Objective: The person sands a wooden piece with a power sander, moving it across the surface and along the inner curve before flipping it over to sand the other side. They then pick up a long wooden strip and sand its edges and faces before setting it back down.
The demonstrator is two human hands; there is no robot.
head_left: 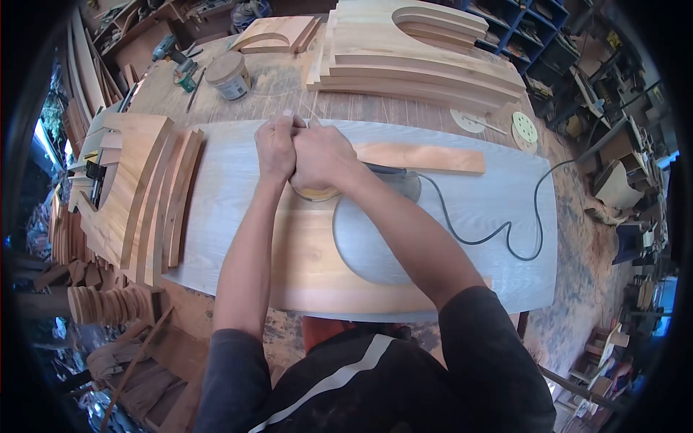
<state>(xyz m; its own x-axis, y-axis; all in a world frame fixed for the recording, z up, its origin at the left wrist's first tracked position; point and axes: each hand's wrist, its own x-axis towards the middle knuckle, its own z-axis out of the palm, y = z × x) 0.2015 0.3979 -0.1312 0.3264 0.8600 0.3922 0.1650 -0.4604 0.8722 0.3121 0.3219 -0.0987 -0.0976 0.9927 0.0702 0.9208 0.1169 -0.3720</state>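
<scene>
My right hand [323, 157] is closed over the top of an orbital sander [317, 193], most of which is hidden beneath my hands. Pressed against it, my left hand [275, 148] is also closed around the sander's left side; its fingertips are partly hidden. The sander rests on a pale curved wooden panel [307, 249] with a rounded cutout on its right. A black cord [473, 243] trails from the tool to the right. Under the panel lies a grey wood-grain board [498, 209].
Curved wooden pieces stand stacked on the left [144, 195]. More cut panels [426, 65] are piled at the back, near a tub [229, 75] and a cordless drill [166, 47]. Sanding discs [525, 127] lie at the right; a blue shelf [521, 25] stands behind.
</scene>
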